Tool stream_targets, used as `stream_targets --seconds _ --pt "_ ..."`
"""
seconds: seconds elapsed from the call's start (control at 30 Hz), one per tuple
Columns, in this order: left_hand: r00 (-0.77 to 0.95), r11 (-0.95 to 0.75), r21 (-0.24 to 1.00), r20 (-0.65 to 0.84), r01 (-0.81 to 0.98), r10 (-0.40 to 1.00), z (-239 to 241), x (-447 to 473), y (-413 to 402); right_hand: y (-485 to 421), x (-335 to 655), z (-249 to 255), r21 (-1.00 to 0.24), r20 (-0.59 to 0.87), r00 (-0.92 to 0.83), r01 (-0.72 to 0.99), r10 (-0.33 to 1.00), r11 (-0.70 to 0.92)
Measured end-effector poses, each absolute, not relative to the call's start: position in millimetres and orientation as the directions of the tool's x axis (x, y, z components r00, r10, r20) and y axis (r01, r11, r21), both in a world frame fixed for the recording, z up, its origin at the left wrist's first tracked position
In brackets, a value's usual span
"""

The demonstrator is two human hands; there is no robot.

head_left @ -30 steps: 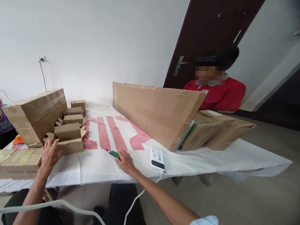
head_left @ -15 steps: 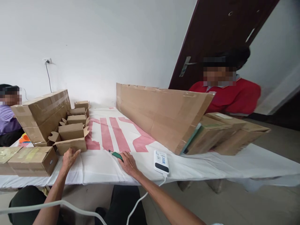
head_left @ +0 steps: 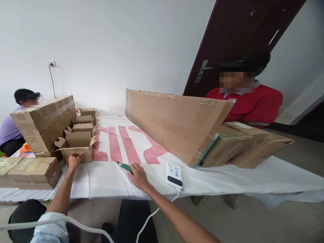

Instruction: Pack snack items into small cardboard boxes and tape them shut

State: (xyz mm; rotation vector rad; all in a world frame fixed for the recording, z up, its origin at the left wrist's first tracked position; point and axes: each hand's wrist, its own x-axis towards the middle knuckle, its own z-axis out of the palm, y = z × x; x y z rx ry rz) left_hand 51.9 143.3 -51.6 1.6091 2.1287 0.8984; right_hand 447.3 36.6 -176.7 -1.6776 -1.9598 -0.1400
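In the head view, the fingers of the left hand are bent against the front wall of the nearest open carton; a grip cannot be confirmed. To the carton's right, a green utility knife is held in the right hand's closed fingers. Left of the carton, taped cartons are sealed; behind it, open cartons are left unsealed. Room is offered rightward by the counter, bounded by its near edge and a cardboard panel.

This looks like a workroom: a cloth-covered table bears taped cartons and open boxes on its left and a cardboard panel across its middle, a dark door beyond.
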Motion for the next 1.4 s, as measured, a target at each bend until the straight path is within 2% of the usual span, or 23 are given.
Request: stream_targets --seconds 0.3,0.53,1.07,1.23,1.4 --pt "-0.291 0.133 0.782 0.064 0.608 0.955 -64 66 158 36 448 -175 -0.271 0.447 -0.065 0.941 0.892 0.204" --pt "-0.324 0.166 0.803 0.036 0.573 0.945 -64 67 172 33 448 -171 -0.290 0.443 -0.064 0.934 0.894 0.211" --pt "-0.263 0.199 0.745 -0.033 0.637 0.964 -62 71 190 30 450 -171 -0.289 0.427 -0.072 0.934 0.901 0.211" --pt "-0.130 0.110 0.684 -0.022 0.721 0.991 -57 72 167 31 450 -175 -0.283 0.448 -0.088 0.930 0.889 0.235" --pt "-0.002 -0.056 0.607 0.094 0.793 0.996 -50 66 129 33 456 -191 -0.271 0.502 -0.105 0.924 0.859 0.271"
